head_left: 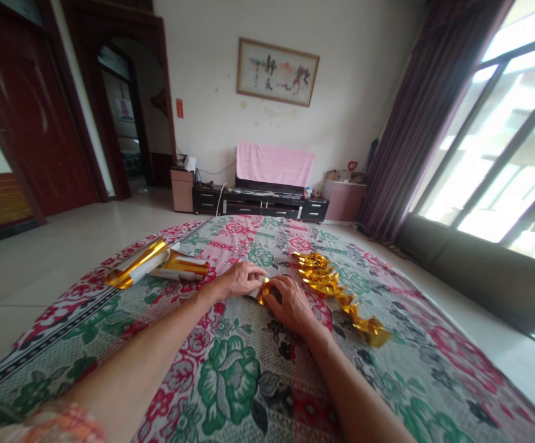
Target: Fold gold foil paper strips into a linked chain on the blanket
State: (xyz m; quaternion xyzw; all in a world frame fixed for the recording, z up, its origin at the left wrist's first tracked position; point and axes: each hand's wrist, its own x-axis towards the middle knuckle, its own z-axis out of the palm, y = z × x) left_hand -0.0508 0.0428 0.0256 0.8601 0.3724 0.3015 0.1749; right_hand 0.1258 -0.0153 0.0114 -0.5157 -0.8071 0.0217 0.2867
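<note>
A small piece of gold foil paper (262, 293) is between my two hands, low over the flowered cloth. The fingers of my left hand (240, 280) close on its left side, where a pale edge of the paper shows. My right hand (290, 303) curls over the other side, thumb and fingers pressed against the paper and hiding much of it. To the right lies a slanting row of several folded gold foil pieces (329, 280). On the left, curled sheets of gold foil paper (145, 261) with whitish backs rest in a loose pile.
Under everything spreads a cloth (228, 375) with green and red flowers. Beyond its far edge stands a low black cabinet (262, 206), with a pink towel (274, 163) draped over something above it. A purple curtain (401, 123) hangs beside the window on the right.
</note>
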